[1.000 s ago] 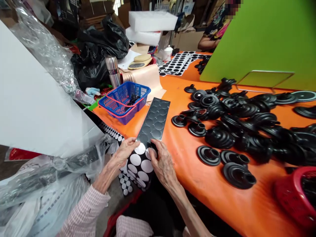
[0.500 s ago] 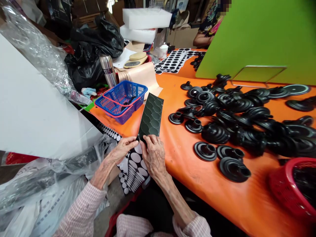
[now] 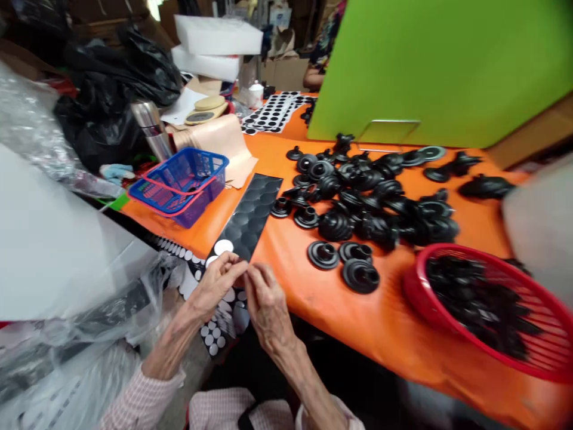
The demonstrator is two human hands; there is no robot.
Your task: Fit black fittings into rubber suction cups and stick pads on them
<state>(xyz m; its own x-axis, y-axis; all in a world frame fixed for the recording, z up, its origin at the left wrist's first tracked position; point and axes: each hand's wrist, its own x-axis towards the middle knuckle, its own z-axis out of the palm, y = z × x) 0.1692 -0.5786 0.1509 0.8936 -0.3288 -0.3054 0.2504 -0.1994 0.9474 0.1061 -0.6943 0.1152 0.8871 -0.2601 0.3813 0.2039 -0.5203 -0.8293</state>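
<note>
A black sheet (image 3: 250, 209) of round die-cut stickers lies on the orange table, with white circles (image 3: 223, 246) bare at its near left corner. Just in front of that end, my left hand (image 3: 219, 279) pinches thumb and forefinger together. My right hand (image 3: 264, 298) is pinched too, its fingertips meeting those of the left. Whatever is between the fingertips is too small and hidden to make out. Right of the sheet sits a pile of black, disc-shaped rubber parts with short necks (image 3: 358, 191); several (image 3: 323, 255) stand apart near the front.
A blue basket (image 3: 197, 179) with a red handle is left of the sheet. A red basket (image 3: 434, 316) full of black parts stands at the right. A green board (image 3: 403, 71) rises behind the pile. Used sticker sheets (image 3: 212, 337) hang below the table edge. Another person's arm (image 3: 313, 77) shows behind.
My view has swung to the right. Both hands have come off the sheet's near end, fingertips now together. White circles show at the sheet's corner where the hands were.
</note>
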